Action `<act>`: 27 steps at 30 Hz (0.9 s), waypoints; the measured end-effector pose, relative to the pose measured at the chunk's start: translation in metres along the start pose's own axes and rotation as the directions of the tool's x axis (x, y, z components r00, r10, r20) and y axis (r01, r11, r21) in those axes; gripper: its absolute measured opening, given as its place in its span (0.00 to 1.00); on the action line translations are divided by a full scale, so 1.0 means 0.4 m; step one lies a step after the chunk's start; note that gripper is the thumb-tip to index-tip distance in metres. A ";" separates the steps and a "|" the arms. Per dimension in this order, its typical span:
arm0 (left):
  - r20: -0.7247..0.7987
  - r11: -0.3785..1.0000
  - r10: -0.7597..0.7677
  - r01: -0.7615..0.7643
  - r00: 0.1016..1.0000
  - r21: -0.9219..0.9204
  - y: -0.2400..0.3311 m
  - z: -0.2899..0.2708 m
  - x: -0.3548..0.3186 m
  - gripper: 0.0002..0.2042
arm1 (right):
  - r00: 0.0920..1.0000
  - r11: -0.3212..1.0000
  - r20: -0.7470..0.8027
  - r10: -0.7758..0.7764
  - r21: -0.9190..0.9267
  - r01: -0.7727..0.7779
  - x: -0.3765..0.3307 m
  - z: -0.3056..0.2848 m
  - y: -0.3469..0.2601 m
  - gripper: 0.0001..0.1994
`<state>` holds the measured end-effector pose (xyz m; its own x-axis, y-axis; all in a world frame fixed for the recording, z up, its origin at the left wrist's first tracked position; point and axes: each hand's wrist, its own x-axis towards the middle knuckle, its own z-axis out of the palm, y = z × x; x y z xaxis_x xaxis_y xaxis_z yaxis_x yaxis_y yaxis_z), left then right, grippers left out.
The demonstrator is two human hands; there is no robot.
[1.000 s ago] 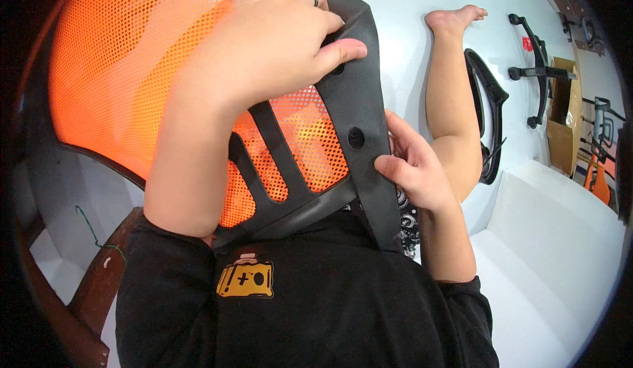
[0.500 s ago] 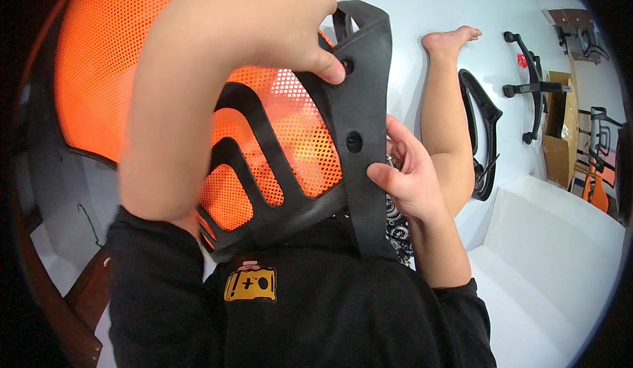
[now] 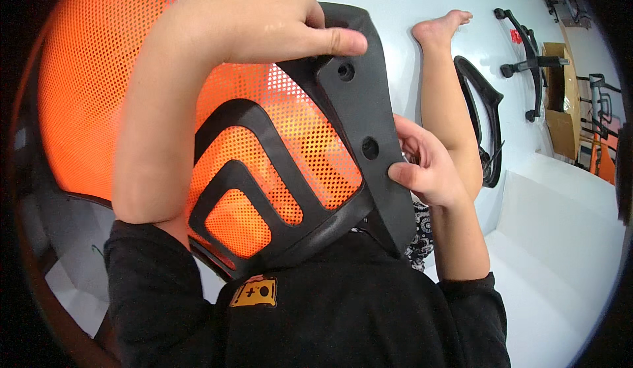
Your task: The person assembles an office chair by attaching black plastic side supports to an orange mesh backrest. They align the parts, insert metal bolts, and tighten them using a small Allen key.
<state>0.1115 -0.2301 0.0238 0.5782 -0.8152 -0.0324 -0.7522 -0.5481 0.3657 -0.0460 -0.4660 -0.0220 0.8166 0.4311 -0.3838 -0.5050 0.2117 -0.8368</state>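
An orange mesh chair back [image 3: 316,164] with a black plastic frame and ribs lies tilted against my front. A flat black bar [image 3: 359,114] with two round holes runs along the frame's right side. My left hand [image 3: 283,28] arches over from the far side, its thumb lying across the bar's upper end above the upper hole. Its other fingers are hidden behind the frame. At the bar's right edge my right hand [image 3: 428,170] pinches it by the lower hole, thumb on the near face, fingers curled behind.
My bare leg [image 3: 448,98] stretches out on the pale floor. Beyond it lie a black loop-shaped armrest [image 3: 491,150], a black chair base [image 3: 527,58] and an open cardboard box [image 3: 562,104]. A white panel [image 3: 560,229] stands at the right.
The chair back has tilted, its holed bar shifting right and down at the lower end. My left thumb has moved from beside the upper hole to above it. My right hand has followed the bar.
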 end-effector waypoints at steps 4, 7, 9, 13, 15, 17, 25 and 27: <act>-0.030 0.984 -0.023 0.028 0.999 0.175 -0.009 0.048 -0.013 0.29 | 0.997 0.997 0.011 0.073 -0.033 -0.073 -0.017 -0.020 0.016 0.37; -0.038 0.967 0.070 -0.059 0.997 0.248 0.008 0.038 -0.016 0.31 | 0.991 0.991 0.027 0.132 -0.015 -0.131 -0.026 -0.024 0.022 0.37; 0.048 0.983 0.000 -0.009 0.999 0.183 0.021 0.036 -0.017 0.32 | 0.987 0.987 0.035 0.158 -0.017 -0.157 -0.036 -0.024 0.027 0.37; 0.081 0.974 -0.061 0.042 0.995 0.224 0.045 0.040 -0.026 0.33 | 0.991 0.989 0.011 0.137 -0.061 -0.136 -0.057 -0.014 0.051 0.37; -0.021 0.968 -0.010 0.015 1.000 0.250 0.056 0.040 -0.024 0.32 | 0.995 0.994 -0.010 0.101 -0.034 -0.101 -0.061 -0.009 0.063 0.37; 0.058 0.958 -0.068 0.049 0.996 0.282 0.065 0.034 -0.016 0.31 | 0.998 0.998 -0.019 0.059 -0.008 -0.059 -0.067 -0.007 0.069 0.37; 0.093 0.984 0.049 -0.065 0.994 0.168 0.102 -0.010 -0.012 0.26 | 0.999 0.999 -0.044 0.012 -0.034 -0.014 -0.099 0.001 0.062 0.36; 0.081 0.981 0.089 -0.101 0.993 0.167 0.100 -0.002 -0.010 0.26 | 0.998 1.000 -0.057 -0.005 -0.030 0.003 -0.100 0.006 0.067 0.36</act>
<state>0.0794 -0.2485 0.0394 0.4817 -0.8732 -0.0748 -0.8491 -0.4861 0.2065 -0.0928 -0.4755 -0.0281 0.8338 0.3792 -0.4012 -0.4937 0.1872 -0.8492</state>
